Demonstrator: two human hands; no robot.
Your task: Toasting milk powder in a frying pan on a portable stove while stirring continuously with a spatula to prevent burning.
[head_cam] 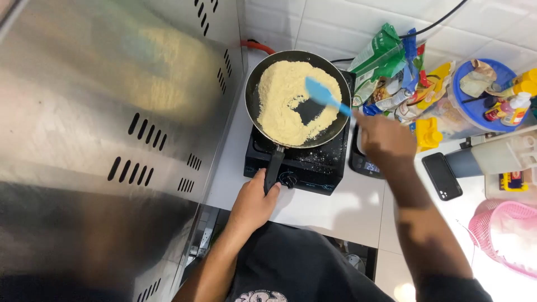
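Two hands on this one, split pretty cleanly. Left hand [254,202] is closed around the end of the pan handle [273,168], which runs straight back from the pan [298,98] toward the person, so its long axis is basically near-to-far. Right hand [385,140] is wrapped around the grip of a blue spatula [324,96]; that hand looks motion-blurred, so I can't make out the individual fingers, but they're clearly holding it.

Key relation: the spatula slants from the right hand up and left into the pan, blade tip sitting just past the bare dark patch in the yellow powder [279,106]. The rest of the powder rings that gap, thickest on the left half, the side away from the right hand.

Pan sits on a small black cooktop [305,168], with a scale [366,162] just beside it on the right and a phone [442,176] further right. Packets [386,61] are piled behind, and a steel panel [112,128] stands to the left.
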